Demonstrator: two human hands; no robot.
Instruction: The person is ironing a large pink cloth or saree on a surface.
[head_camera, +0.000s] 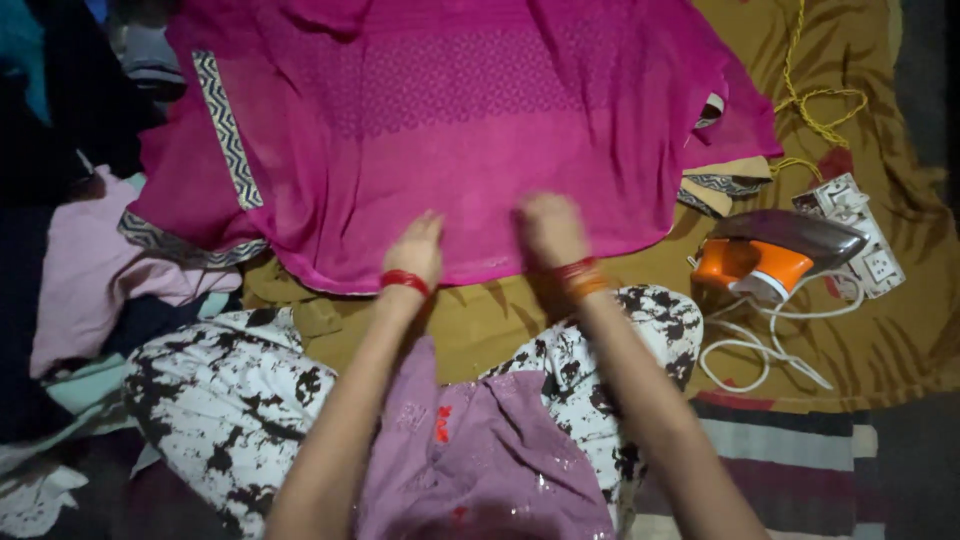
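Both hands are resting on the near hem of a magenta garment (450, 120), which is lying spread flat just beyond the person's knees. The left hand (418, 250) is lying palm down with its fingers held together and pointing away from the body, its fingertips on the cloth's lower edge. The right hand (550, 230) is blurred; it looks loosely curled with knuckles up on the same edge, but whether it is pinching the fabric cannot be told. The two hands are sitting near each other, apart, each wrist wearing red bangles (405, 282). The garment is stretching away from the hands and out to both sides, its long axis running left to right across the view, its hem nearest the hands and its upper part running out of the top of the frame. A patterned border strip (225, 125) is running down its edge, far left of the left hand. The cloth is lying on a mustard-brown sheet (480, 320), bare directly under the wrists. To the right of the right hand, well apart, an orange and grey iron (775, 255) is lying with its nose pointing right, touching a white power strip (860, 225), its white cord (750, 350) looping nearer the person. Left of the left hand, a heap of pink and dark clothes (80, 270) is piling up.
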